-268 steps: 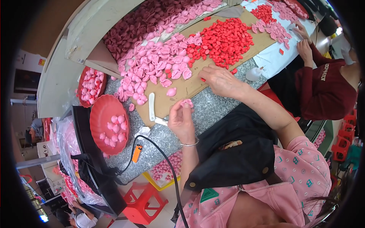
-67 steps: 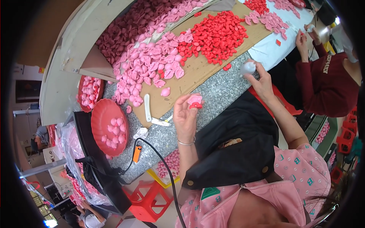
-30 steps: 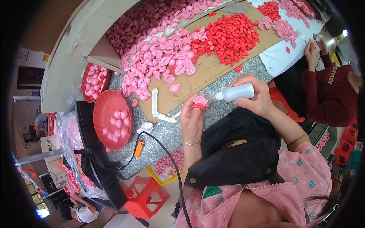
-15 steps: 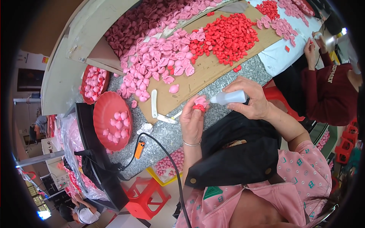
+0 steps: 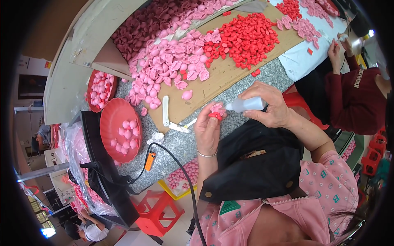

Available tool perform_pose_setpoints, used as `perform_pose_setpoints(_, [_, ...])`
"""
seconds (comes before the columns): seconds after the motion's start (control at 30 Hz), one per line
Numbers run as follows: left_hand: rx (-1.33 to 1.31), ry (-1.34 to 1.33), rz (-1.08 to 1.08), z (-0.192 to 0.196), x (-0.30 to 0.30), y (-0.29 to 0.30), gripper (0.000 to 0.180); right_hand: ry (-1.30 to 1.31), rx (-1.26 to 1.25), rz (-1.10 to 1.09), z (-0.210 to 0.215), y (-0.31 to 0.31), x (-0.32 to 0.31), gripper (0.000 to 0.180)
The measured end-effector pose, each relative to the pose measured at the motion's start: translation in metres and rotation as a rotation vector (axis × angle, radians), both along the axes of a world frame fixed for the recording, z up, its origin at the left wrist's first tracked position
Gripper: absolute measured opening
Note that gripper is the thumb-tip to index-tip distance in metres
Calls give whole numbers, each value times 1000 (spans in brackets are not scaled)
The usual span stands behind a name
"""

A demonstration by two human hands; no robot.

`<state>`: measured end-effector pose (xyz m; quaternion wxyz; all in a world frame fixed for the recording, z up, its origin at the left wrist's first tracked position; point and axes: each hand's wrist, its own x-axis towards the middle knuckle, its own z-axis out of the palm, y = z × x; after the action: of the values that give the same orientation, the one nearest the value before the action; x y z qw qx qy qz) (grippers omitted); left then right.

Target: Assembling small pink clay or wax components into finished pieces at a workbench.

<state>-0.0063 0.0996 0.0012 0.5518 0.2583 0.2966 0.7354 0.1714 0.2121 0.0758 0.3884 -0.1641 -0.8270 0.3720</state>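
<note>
Between the fingertips of my left hand (image 5: 208, 133) is a small pink and red plastic piece (image 5: 216, 110), its hollow pink part facing up. My right hand (image 5: 271, 107) is wrapped round a translucent white squeeze bottle (image 5: 248, 104), tilted so that its nozzle points at the pink piece. The tip is at or very close to the piece's edge; I cannot tell whether they touch. Just left of my left hand lies an open folding knife (image 5: 166, 111) with a white handle. Beyond my hands are a heap of pink shell-like pieces (image 5: 164, 67) and a pile of small red pieces (image 5: 248, 41).
A red scalloped bowl (image 5: 107, 123) with several pink pieces stands at left, a second red bowl (image 5: 91, 92) behind it. An orange lighter (image 5: 150, 161) and a black cable (image 5: 180, 166) are nearer. Red stools (image 5: 156, 213) stand below. A co-worker in dark red (image 5: 355, 98) sits at right.
Both hands stay almost in place. The bottle's nozzle has shifted very slightly to the left, and the piece in my left hand has turned a little.
</note>
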Motion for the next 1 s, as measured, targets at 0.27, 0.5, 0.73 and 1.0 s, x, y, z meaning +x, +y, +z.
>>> perform_pose_setpoints(0.27, [-4, -15, -8, 0, 2, -2, 41, -9, 9, -8, 2, -1, 1, 35])
perform_pose_setpoints(0.5, [-6, 0, -16, 0, 4, -1, 41, -10, 7, -9, 2, 0, 4, 35])
perform_pose_setpoints(0.73, [2, -17, -19, 1, 6, -1, 41, 11, 11, -8, 4, 0, 7, 35])
perform_pose_setpoints(1.0, [9, 7, -23, 1, 10, -1, 40, 2, 5, -8, 4, 0, 9, 35])
